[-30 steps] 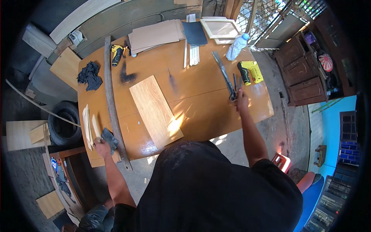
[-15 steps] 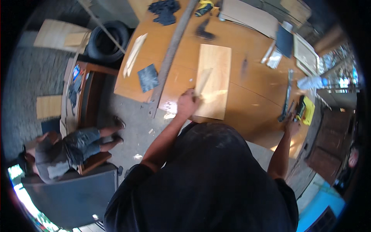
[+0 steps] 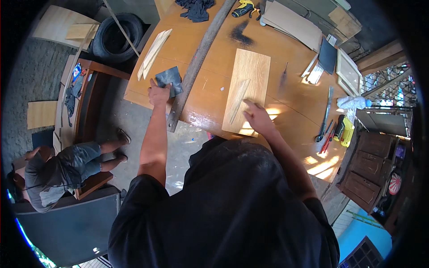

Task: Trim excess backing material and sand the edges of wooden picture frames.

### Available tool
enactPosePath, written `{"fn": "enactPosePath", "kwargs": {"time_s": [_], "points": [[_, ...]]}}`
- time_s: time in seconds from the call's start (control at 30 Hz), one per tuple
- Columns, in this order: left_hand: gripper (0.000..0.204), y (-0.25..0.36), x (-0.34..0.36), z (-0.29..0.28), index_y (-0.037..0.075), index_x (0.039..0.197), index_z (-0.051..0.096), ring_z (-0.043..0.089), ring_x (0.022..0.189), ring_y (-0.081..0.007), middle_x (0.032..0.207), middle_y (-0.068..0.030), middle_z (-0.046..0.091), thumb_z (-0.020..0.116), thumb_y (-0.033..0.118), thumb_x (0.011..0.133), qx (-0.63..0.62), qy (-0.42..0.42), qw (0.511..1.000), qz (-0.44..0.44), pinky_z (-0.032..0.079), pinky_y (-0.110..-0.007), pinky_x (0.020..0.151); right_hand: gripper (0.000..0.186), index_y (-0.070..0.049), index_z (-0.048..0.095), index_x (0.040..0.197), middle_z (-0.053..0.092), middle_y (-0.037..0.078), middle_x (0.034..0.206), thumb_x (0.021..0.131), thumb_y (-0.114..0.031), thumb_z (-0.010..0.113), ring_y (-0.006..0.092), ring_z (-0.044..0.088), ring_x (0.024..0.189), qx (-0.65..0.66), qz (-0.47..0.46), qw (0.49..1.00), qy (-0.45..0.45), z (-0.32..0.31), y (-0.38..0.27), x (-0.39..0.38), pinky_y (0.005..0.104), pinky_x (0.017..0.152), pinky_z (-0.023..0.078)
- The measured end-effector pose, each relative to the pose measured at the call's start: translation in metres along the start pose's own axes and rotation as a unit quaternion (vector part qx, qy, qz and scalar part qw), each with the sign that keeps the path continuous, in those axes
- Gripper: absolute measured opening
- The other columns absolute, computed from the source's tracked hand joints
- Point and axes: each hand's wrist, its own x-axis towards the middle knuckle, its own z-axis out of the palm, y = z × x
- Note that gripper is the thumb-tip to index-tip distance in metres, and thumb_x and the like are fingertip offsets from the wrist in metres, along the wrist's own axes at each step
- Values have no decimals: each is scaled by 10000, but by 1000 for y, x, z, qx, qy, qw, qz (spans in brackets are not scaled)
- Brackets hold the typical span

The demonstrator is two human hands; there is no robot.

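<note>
My left hand (image 3: 159, 94) reaches to a dark square sheet (image 3: 170, 77) that looks like sandpaper. Its fingers are apart, touching the sheet's near edge. Right of it, a light wooden board (image 3: 252, 67) lies flat on the table, and a thin pointed wood strip (image 3: 239, 100) rests slantwise on it. Over the board's right side is my right hand (image 3: 260, 118), its fingers stretched toward the strip and nothing seen in them. Whether the fingertips touch the board or strip I cannot tell.
A long bar (image 3: 196, 67) crosses the orange table (image 3: 295, 129). Pale wood strips (image 3: 154, 53) lie left. At right are red-handled pliers (image 3: 327, 137), a yellow-black tool (image 3: 344, 130) and a plastic bottle (image 3: 353, 102). A person (image 3: 58, 174) sits at far left.
My left hand has left the wood strip and moved left to the dark sheet. My right hand has come from the tools at the right edge to the board.
</note>
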Motion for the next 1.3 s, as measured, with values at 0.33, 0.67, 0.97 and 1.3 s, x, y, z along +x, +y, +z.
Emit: {"fn": "enactPosePath", "kwargs": {"time_s": [0.33, 0.67, 0.97, 1.3], "points": [[852, -6, -10, -1, 39, 1374, 452, 566, 1135, -378, 1188, -246, 574, 827, 373, 686, -133, -29, 991, -2, 482, -443, 935, 415, -135, 444, 1281, 637, 171, 809, 912, -215, 617, 299, 674, 751, -34, 83, 995, 33, 30, -22, 26, 418, 637, 552], [901, 12, -26, 7, 143, 1438, 409, 443, 1237, -439, 1403, -245, 394, 702, 615, 729, -62, -12, 993, 103, 408, -537, 985, 1023, -230, -314, 1466, 594, 159, 1000, 958, -82, 562, 217, 587, 899, 332, 44, 937, 99, -29, -60, -8, 396, 819, 553], [597, -4, -50, 45, 205, 1358, 547, 355, 1307, -439, 1509, -159, 338, 622, 137, 769, -93, 39, 944, 315, 318, -546, 1074, 616, -33, 312, 1452, 581, 63, 875, 918, -94, 613, 120, 555, 779, 280, 121, 946, 110, -43, -37, -33, 293, 689, 489], [586, 67, -155, 60, 127, 1350, 536, 243, 1391, -494, 1490, -222, 332, 559, 53, 769, -61, -20, 823, 564, 230, -543, 1163, 189, -55, 552, 1115, 521, -7, 731, 981, -189, 555, 80, 483, 563, 405, 252, 856, 198, -8, -5, -60, 242, 517, 413]]}}
